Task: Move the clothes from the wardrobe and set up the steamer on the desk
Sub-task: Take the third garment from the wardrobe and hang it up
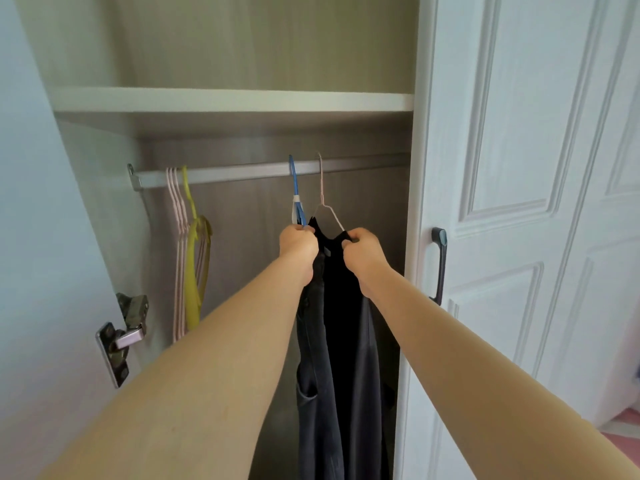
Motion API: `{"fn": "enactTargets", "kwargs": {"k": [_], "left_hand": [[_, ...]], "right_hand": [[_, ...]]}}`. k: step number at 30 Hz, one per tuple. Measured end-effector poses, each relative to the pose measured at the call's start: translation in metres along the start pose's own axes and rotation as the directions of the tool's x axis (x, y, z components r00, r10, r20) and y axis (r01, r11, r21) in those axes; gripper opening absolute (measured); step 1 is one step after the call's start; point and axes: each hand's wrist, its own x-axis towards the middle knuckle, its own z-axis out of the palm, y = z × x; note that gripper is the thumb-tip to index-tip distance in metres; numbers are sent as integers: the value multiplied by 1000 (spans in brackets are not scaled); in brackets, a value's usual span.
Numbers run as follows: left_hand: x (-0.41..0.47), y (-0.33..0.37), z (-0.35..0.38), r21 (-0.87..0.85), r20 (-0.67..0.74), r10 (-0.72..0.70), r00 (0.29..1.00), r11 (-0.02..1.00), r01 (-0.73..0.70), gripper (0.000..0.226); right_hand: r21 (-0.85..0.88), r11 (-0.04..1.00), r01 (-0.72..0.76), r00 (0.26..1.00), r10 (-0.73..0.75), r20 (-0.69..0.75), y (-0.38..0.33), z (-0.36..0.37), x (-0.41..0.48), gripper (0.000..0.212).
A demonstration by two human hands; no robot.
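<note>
We are looking into an open wardrobe, where a metal rail (242, 171) runs across the middle of the frame under a white shelf (225, 100). At the centre of the rail hang a blue hanger (295, 188) and, just beside it to the right, a thin pink hanger (321, 188). Two dark pieces of clothing hang below them: a dark grey garment (313, 358) on the left and a black garment (343, 306) on the right, both reaching down to the bottom edge of the frame. Our left hand (298, 245) is curled tight at the foot of the blue hanger, at the top of the dark grey garment; its fingers are turned away from us, so we cannot say whether they hold the hanger, the cloth or both. Our right hand (363, 249) pinches the top of the black garment where the pink hanger's arm meets the cloth. At the left end of the rail hang a few empty pale pink hangers (176, 271) and a yellow hanger (194, 289), well apart from the clothes. A metal hinge (126, 327) sits at the lower left, and the white panelled door (519, 168) with its dark handle (440, 268) fills the right of the frame.
</note>
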Motion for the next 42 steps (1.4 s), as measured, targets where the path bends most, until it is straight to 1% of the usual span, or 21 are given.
{"fn": "enactTargets", "kwargs": {"k": [4,10,14,18,21,24,29,34,36,39,42], "left_hand": [[-15,16,-1,-14,-31,67,997,998,-67,20],[-27,41,-20,39,-53,40,998,999,-37,23],[-40,46,-28,126,-12,112,994,986,-110,25],[-63,34,-33,160,21,146,989,976,-148,28],[-82,26,-36,124,37,121,992,984,-125,24],[-101,21,-43,70,10,83,997,994,-83,26],[-141,14,-57,-15,-31,51,998,999,-52,24],[-200,20,-72,-71,-68,59,996,995,-64,20],[-226,23,-77,-93,-74,52,996,994,-59,25],[-264,29,-83,-128,-53,75,996,988,-82,34],[-305,38,-91,-118,-12,127,992,985,-127,32]], "right_hand": [[47,999,10,1000,-8,-28,-21,-6,-12,23],[53,998,18,1000,-17,-19,-34,-17,-39,26],[59,998,-5,1000,6,-27,-37,-24,-53,22],[40,999,1,1000,-1,-11,-34,-28,-72,20],[25,1000,-18,1000,18,11,-26,-29,-91,18],[16,999,-48,999,48,25,-19,-33,-113,17],[6,996,-90,995,90,47,-15,-47,-153,21],[75,992,-105,993,101,55,-23,-68,-210,20],[86,992,-94,994,89,64,-30,-77,-236,20],[80,995,-63,996,58,70,-39,-92,-276,19],[104,994,-45,997,37,74,-48,-109,-315,19]]}}
